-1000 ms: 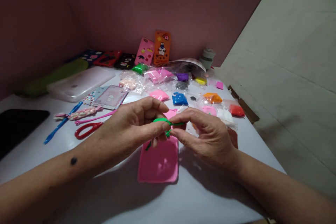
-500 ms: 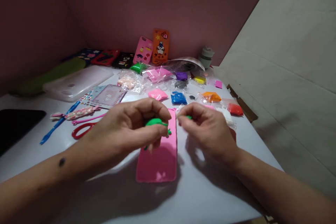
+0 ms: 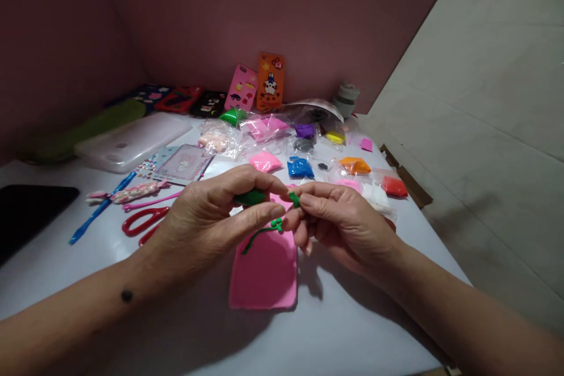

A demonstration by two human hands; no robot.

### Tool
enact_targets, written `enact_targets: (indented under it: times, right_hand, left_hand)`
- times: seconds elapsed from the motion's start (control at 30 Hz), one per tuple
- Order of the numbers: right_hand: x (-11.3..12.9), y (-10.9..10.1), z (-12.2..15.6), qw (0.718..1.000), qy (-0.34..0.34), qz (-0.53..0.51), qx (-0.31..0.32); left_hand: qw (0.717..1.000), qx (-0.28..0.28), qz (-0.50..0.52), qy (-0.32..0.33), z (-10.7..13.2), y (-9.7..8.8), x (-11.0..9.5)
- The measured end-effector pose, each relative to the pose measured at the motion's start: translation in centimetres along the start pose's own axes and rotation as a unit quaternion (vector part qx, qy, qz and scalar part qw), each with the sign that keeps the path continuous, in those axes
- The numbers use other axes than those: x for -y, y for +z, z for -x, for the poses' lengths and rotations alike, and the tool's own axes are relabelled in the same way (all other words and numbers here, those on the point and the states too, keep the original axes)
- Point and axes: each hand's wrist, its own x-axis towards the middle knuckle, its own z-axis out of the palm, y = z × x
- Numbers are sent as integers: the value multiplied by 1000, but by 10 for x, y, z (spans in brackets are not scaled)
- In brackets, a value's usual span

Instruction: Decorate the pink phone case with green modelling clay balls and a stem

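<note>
While your right hand (image 3: 342, 211) pinches a green scrap (image 3: 294, 200) and your left hand (image 3: 214, 205) curls round a green lump (image 3: 250, 197), the pink case (image 3: 267, 276) lies at that pinch's seven o'clock, long axis twelve-to-six.

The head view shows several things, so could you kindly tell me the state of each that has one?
Left hand: curled around green lump
Right hand: pinching small green piece
Pink case: lying flat, green strand on it
Red scissors: partly hidden, open or shut unclear
Orange case: propped up
Blue lump: in clear wrapping
</note>
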Motion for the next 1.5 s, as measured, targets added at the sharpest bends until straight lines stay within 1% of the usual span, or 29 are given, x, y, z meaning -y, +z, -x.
enact_targets:
  times: [0.07,0.13,0.27,0.4,0.47,0.53,0.6,0.67,0.73,0.87,1.0,1.13,1.23,1.37,1.5]
  right_hand:
    - [-1,1,1,1000,11,3,13]
    - [-1,2,1,1000,17,9,19]
    - [-2,3,2,999,22,28,21]
    - [-1,4,2,998,25,49,16]
    - [0,4,2,998,24,47,24]
    - [1,5,3,998,16,46,33]
    - [1,6,4,998,10,55,31]
    - [1,7,5,997,11,76,8]
    - [0,8,5,996,20,90,-11]
    - [-2,6,3,998,7,61,-2]
    - [-2,3,1,1000,1,24,2]
    - [-1,0,-1,999,-2,47,-8]
    - [0,-2,-2,998,-3,59,-21]
    - [2,0,-3,998,-22,49,-39]
    - [4,3,-3,998,-11,38,-53]
  left_hand:
    - [998,-11,-35,44,2,1,4]
    - [994,-10,-59,89,4,4,10]
    - [976,1,-121,181,5,7,19]
    - [957,8,-164,241,3,5,22]
    - [947,22,-184,261,4,4,21]
    - [950,27,-190,245,5,5,19]
    - [962,24,-183,203,8,8,16]
    - [971,17,-176,162,10,11,13]
    - [974,17,-166,152,10,12,12]
    - [978,5,-155,140,5,6,7]
    - [985,-22,-146,89,1,-1,0]
    - [991,-40,-127,27,-1,-2,0]
    - [992,-41,-121,11,-2,-2,3]
    - [992,-45,-116,-16,-3,-2,4]
    - [992,-51,-108,-37,-4,0,1]
